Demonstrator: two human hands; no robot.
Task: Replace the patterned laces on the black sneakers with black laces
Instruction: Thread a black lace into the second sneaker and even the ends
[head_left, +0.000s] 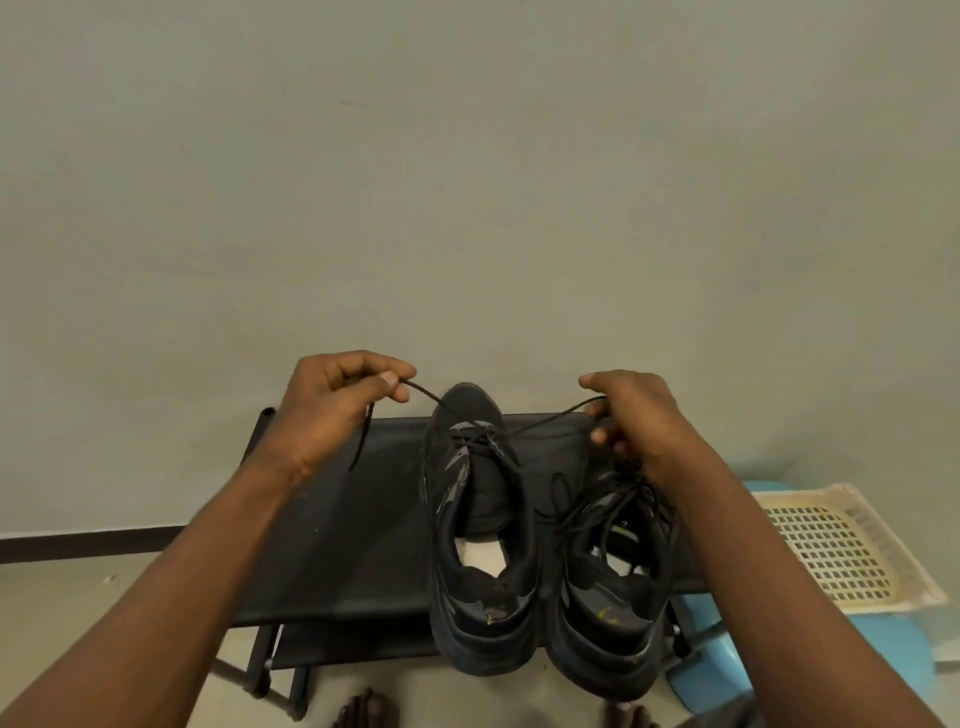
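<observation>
A black lace (550, 415) stretches taut from the toe-end eyelets of the left sneaker (478, 519), beside its mate (613, 597) on a black rack (332, 545). My left hand (332, 410) pinches one end and my right hand (628, 421) curls round the other. Any branding is too dark to read.

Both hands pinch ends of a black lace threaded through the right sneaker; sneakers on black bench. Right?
No. Head view: the black lace pinched by left hand and right hand threads the left sneaker, not the right one. Rest stands.
</observation>
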